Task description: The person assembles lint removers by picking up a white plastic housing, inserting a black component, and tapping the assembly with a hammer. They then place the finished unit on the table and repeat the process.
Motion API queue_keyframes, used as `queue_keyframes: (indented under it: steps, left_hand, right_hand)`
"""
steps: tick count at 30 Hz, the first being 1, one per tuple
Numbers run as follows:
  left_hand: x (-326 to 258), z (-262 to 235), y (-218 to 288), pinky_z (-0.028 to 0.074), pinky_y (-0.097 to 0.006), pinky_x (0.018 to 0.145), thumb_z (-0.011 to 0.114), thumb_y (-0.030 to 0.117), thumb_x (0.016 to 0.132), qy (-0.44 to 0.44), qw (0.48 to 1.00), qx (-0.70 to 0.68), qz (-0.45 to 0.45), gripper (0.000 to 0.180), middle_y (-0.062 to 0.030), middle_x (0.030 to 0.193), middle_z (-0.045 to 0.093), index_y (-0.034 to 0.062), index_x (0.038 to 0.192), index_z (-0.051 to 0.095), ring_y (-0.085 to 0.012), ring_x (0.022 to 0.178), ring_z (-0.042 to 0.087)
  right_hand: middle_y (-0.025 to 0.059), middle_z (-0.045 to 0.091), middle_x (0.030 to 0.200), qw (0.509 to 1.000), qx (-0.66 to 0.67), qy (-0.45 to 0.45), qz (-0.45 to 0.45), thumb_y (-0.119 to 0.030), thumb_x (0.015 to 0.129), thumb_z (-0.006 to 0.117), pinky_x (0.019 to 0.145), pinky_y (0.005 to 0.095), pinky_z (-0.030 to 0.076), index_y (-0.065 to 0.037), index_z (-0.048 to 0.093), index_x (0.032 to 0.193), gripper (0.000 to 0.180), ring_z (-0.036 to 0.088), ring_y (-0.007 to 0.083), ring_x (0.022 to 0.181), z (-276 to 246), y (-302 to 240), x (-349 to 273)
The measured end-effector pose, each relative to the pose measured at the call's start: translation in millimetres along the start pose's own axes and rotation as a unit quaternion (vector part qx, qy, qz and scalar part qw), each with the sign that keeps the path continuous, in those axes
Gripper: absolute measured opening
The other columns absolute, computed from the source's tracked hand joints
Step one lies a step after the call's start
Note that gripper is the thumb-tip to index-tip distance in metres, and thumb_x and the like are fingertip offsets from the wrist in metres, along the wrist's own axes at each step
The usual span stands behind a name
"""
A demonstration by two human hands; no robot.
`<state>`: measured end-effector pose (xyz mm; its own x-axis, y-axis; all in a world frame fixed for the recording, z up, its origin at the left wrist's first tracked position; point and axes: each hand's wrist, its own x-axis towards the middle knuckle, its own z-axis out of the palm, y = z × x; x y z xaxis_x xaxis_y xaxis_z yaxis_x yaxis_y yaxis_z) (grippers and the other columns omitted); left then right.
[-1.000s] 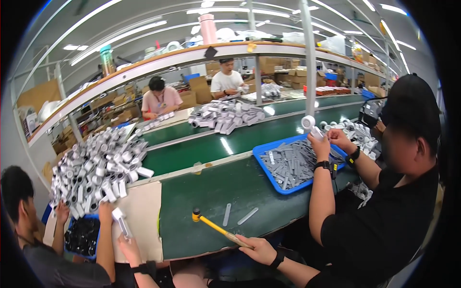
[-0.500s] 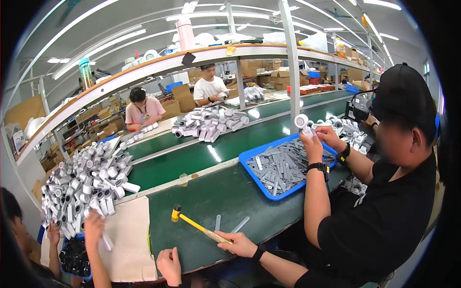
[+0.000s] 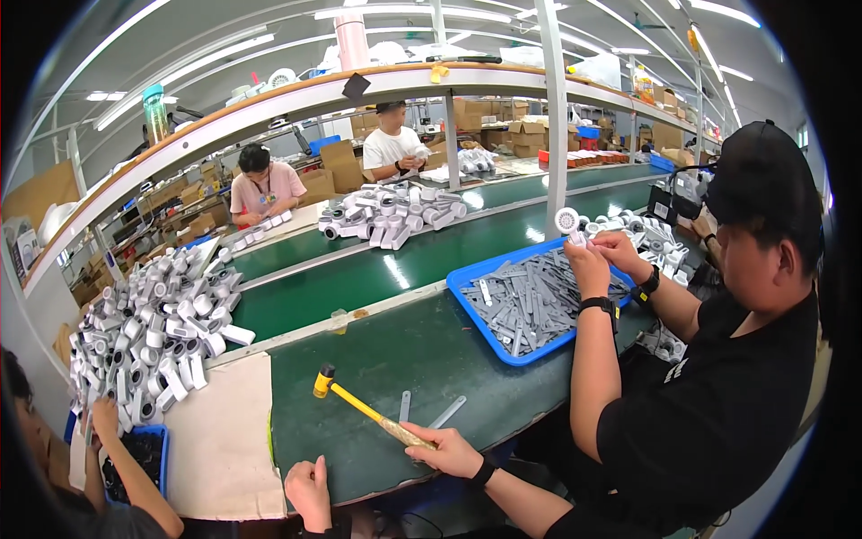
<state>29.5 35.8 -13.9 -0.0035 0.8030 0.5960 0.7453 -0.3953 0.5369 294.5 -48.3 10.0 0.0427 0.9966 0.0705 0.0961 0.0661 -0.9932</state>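
My right hand [image 3: 446, 452] is closed around the wooden handle of a mallet [image 3: 366, 409] with a yellow shaft and a black-and-yellow head. The mallet slants up and left over the dark green bench [image 3: 359, 359]. Just beyond that hand, two thin grey strips [image 3: 445, 412] lie on the bench. At the bench's front edge, beside a cardboard sheet [image 3: 220, 440], my left hand [image 3: 308, 494] has loosely curled fingers and a raised thumb; nothing shows in it.
A blue tray [image 3: 516, 359] of grey strips sits at right, beside a co-worker [image 3: 718, 377] holding a white handheld fan [image 3: 567, 221]. Piles of white fan bodies [image 3: 148, 346] stand at left and on the green conveyor [image 3: 332, 292]. Another co-worker's arm [image 3: 135, 472] reaches over a blue bin [image 3: 163, 458].
The left co-worker's hand has moved left, away from the cardboard, toward the pile's edge. My right hand keeps its grip on the mallet. The view has shifted slightly.
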Motion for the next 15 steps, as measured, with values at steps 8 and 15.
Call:
queue_keyframes:
  steps: [8, 15]
  left_hand:
    - [0.4, -1.8, 1.9, 0.037, -0.043, 0.055, 0.078, 0.018, 0.078, 0.001, 1.0, -0.01, -0.01, 0.036, -0.013, 0.059, 0.05, 0.0003, 0.06, 0.052, -0.033, 0.056, 0.05]
    - [1.4, -3.8, 5.9, 0.037, -0.042, 0.053, 0.082, 0.02, 0.073, -0.008, 0.999, -0.02, -0.041, 0.039, -0.0114, 0.058, 0.05, 0.0019, 0.059, 0.052, -0.0299, 0.053, 0.05]
  right_hand:
    - [-0.0075, 0.057, 0.073, 1.0, 0.008, 0.005, -0.006, -0.016, 0.091, 0.069, 0.052, 0.0202, 0.039, -0.018, 0.049, 0.145, 0.057, 0.044, 0.0014, 0.056, 2.9, 4.2, 0.4]
    - [-0.0078, 0.055, 0.071, 1.0, 0.007, 0.009, -0.005, -0.016, 0.091, 0.069, 0.051, 0.0202, 0.038, -0.019, 0.05, 0.145, 0.057, 0.043, 0.0013, 0.056, 2.9, 6.1, 1.5]
